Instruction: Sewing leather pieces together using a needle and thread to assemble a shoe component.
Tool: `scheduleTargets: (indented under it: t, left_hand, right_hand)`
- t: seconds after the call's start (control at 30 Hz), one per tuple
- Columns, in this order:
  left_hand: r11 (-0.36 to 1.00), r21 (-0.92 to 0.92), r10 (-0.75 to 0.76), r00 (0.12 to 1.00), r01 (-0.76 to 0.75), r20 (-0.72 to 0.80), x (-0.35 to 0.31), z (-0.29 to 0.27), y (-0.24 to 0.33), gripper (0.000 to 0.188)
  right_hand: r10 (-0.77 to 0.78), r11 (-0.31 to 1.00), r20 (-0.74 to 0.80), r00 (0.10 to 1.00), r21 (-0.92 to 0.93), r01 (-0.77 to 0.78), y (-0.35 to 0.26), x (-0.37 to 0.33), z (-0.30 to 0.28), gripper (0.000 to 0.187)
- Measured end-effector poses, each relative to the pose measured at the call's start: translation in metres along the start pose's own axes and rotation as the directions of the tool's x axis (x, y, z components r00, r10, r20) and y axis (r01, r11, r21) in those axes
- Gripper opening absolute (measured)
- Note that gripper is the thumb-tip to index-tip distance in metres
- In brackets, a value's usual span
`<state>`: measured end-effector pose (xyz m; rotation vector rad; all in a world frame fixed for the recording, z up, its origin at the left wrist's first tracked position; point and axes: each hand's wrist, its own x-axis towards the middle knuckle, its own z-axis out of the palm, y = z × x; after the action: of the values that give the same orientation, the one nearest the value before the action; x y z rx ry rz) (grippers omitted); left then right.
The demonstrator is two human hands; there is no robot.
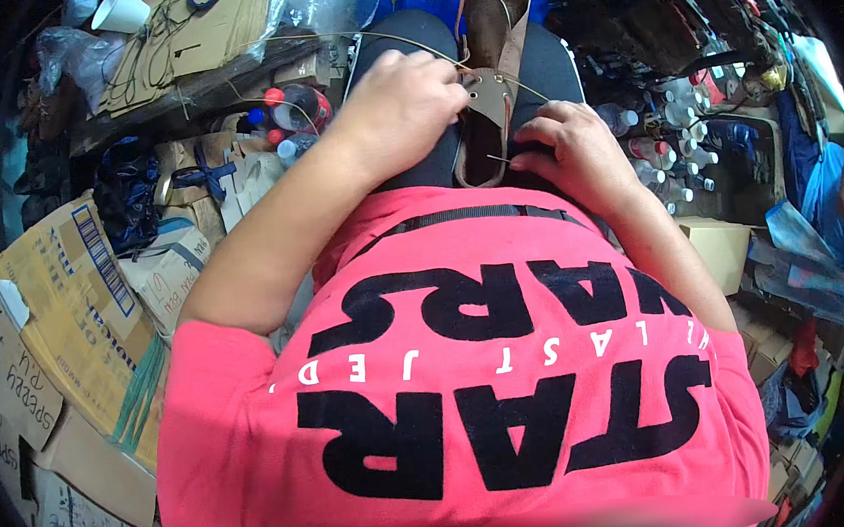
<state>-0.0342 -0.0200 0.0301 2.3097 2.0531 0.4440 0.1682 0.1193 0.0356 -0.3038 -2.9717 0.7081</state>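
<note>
A brown leather shoe (494, 99) with eyelets in its paler flap lies lengthwise between my thighs, its rounded opening toward me. My left hand (405, 104) is closed at the shoe's left edge, fingers curled by the eyelets; what they pinch is hidden. On the other side, my right hand (572, 148) bends over the shoe's right edge. A thin needle-like piece (498, 157) sticks out from its thumb and fingers across the opening. One long tan cord (404, 39) runs from the left over the shoe toward the right fingers.
Cardboard sheets (192, 44) and a white cup (121, 11) lie at the far left. Bottles with red and blue caps (296, 110) stand left of my legs, and several more bottles (675, 144) on the right. Flattened cartons (69, 311) lean at the near left.
</note>
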Motion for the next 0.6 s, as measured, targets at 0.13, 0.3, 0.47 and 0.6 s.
scheduleTargets:
  t: [0.13,0.3,0.47,0.6]
  left_hand:
    - [0.996,0.083,0.045,0.999,-0.044,-0.012,0.004,0.012,-0.004,0.011]
    - [0.991,0.018,-0.136,0.991,0.135,0.021,-0.023,-0.013,-0.022,0.01]
    - [0.999,0.017,-0.031,1.0,0.031,-0.005,-0.021,-0.021,-0.009,0.017]
    - [0.998,0.049,0.04,0.99,-0.047,0.132,-0.007,-0.006,0.006,0.017]
  right_hand:
    - [-0.071,0.997,0.086,0.994,-0.026,0.074,0.004,-0.006,-0.002,0.012]
    - [-0.028,1.0,-0.02,0.999,-0.013,0.028,0.014,-0.019,0.002,0.009]
    - [0.241,0.922,-0.191,0.951,0.351,-0.163,0.029,0.024,-0.015,0.014]
    - [0.13,0.989,-0.236,0.963,0.102,-0.108,0.047,0.076,-0.018,0.029]
